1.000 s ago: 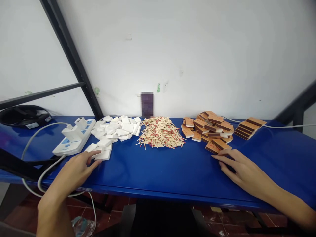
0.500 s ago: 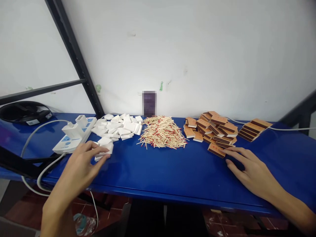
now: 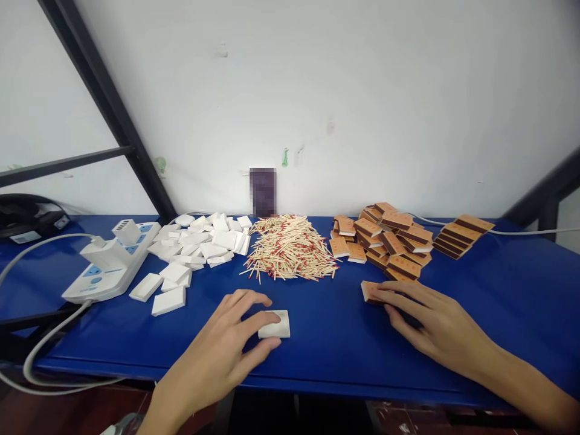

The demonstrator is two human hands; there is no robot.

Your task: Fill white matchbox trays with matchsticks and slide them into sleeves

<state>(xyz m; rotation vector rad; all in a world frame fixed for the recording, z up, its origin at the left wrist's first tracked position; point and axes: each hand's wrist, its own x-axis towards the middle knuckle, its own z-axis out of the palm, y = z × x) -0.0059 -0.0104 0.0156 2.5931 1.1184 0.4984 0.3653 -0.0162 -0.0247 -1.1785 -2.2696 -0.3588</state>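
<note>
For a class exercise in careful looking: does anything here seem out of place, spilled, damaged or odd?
Yes: the dark rectangle behind the matches is blurred into blocks, so what it is cannot be told. Green marks blemish the pale wall. The matches look heaped rather than spilled.

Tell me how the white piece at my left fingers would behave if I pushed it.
The white piece would probably slide rather than roll, being flat and straight-edged. It is likely light, being small beside the left hand. The glossy blue table may offer little drag.
</note>
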